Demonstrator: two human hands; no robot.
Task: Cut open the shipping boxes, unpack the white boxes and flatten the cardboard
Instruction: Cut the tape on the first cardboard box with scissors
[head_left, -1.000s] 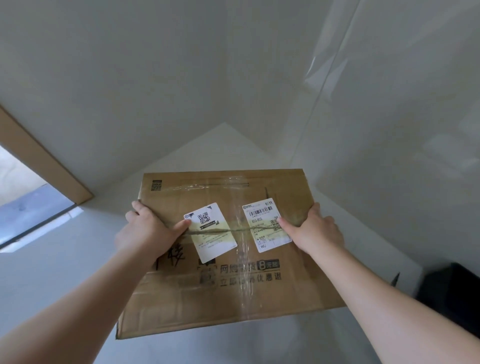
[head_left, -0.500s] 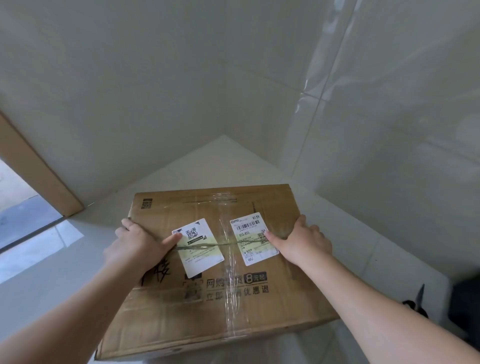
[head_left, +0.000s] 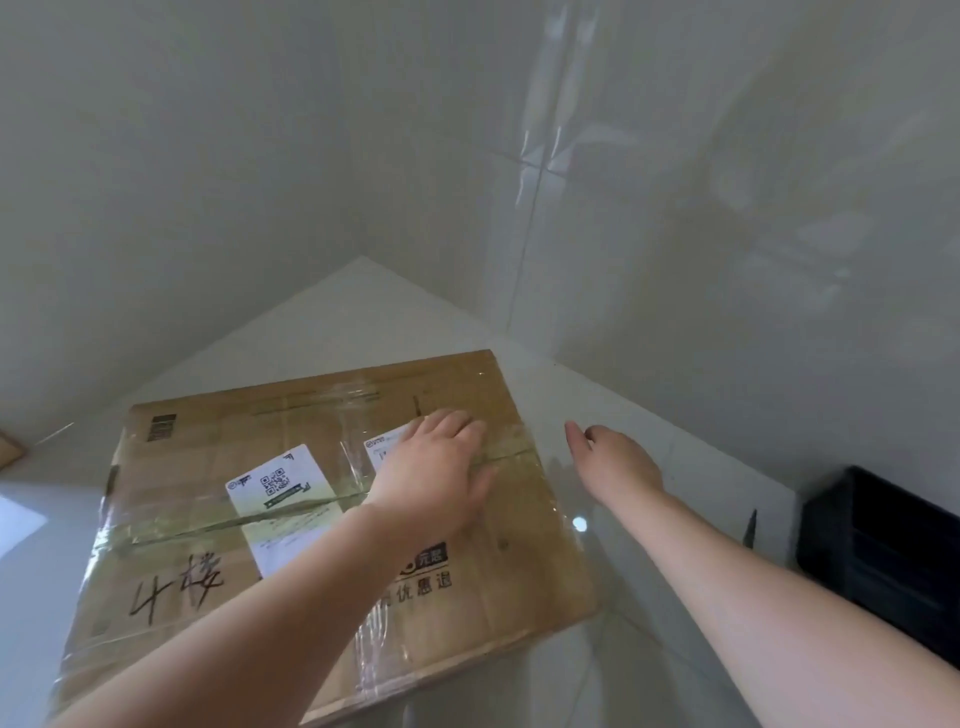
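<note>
Right hand (head_left: 615, 462) now off the shipping box (head_left: 218, 467), fingers relaxed (holding nothing), left hand (head_left: 436, 483) flat across its tape, black crate (head_left: 883, 561) right.

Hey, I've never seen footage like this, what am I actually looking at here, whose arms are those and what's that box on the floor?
There is no machine here. A person wears a camera on the head, and it looks forward and down, so the two bare arms reaching in from the bottom are the person's own.

A brown cardboard shipping box lies on a pale tiled floor in a corner between two walls. It is sealed with clear tape and carries white labels.

The left hand rests flat on top of the box, fingers straight. The right hand is off the box, beside its right edge, open and holding nothing.

At the far right sits a dark crate, with what may be scissors just left of it.
</note>
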